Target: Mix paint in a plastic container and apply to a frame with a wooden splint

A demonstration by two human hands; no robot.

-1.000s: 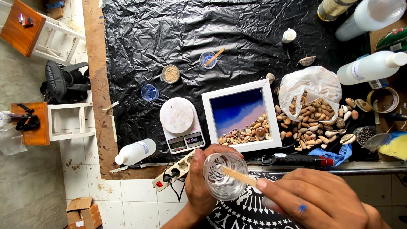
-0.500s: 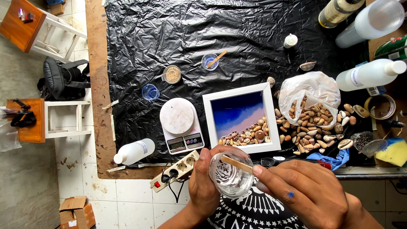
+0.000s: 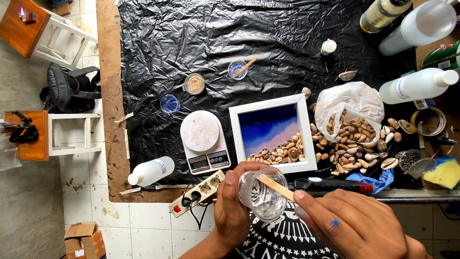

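Overhead view of a resin workbench, seen from the head camera. The left hand (image 3: pixel 235 204) is grasping a clear plastic cup (image 3: pixel 261 195) low in the frame, just below centre, fingers wrapping its left wall and thumb lying along the rim; the cup is being tilted so that its mouth is facing up towards the camera. The right hand (image 3: pixel 357 225), entering from the lower right, is pinching the outer end of a flat wooden stir stick (image 3: pixel 276 187) between its fingertips. The stick's long axis is running from lower right to upper left, its free end pointing up-left into the cup and sitting inside the mouth, where clear liquid is showing. The cup therefore lies directly left of the right hand, touching only through the stick, and the right hand is the nearer one to the stick's grip end.

Just above the cup, a white-framed tray (image 3: pixel 273 133) is holding a blue and pink pour with shells along its lower edge. A round-topped digital scale (image 3: pixel 203 141) is standing to its left, a bag of shells (image 3: pixel 350 120) to its right, all on black plastic sheeting (image 3: pixel 215 43).
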